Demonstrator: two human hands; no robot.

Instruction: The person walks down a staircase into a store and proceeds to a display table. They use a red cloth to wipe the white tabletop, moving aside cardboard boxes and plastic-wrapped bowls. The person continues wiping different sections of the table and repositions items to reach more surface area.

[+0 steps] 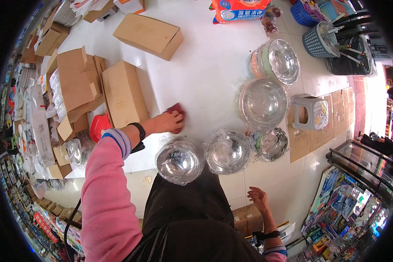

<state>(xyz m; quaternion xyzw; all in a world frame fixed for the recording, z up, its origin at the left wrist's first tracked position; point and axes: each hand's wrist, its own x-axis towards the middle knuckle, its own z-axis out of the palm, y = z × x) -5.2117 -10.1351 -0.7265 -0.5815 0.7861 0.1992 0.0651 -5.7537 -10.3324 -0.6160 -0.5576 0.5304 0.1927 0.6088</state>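
Left hand (166, 122), centre of frame: fingers bunched over a dark red cloth (176, 107), gripping it and resting it on the white tabletop (201, 83). Right hand (259, 198), lower right of centre: holding nothing, fingers loosely spread, apart from the bowls.

Progress, one entry: I judge the cloth work to be under way, since the cloth is in hand on the surface. The middle patch around it is free to reach. Remaining, as I read it, are the parts covered by goods: at left, a box (125, 98) and an open carton (76, 72); upper left, a second box (148, 35); right and lower edge, five bowls (264, 105) in clear wrap. How much has been gone over already, I cannot tell; my feed shows no clear mark of it.

Hidden or doubtful: the cloth's middle, under the fingers; a dark item (138, 147) below the left wrist, kind unclear; a red item (100, 125) partly behind the box; an orange pack (240, 11), cut off at the top. Shelf goods at the far left blur together along my rim.
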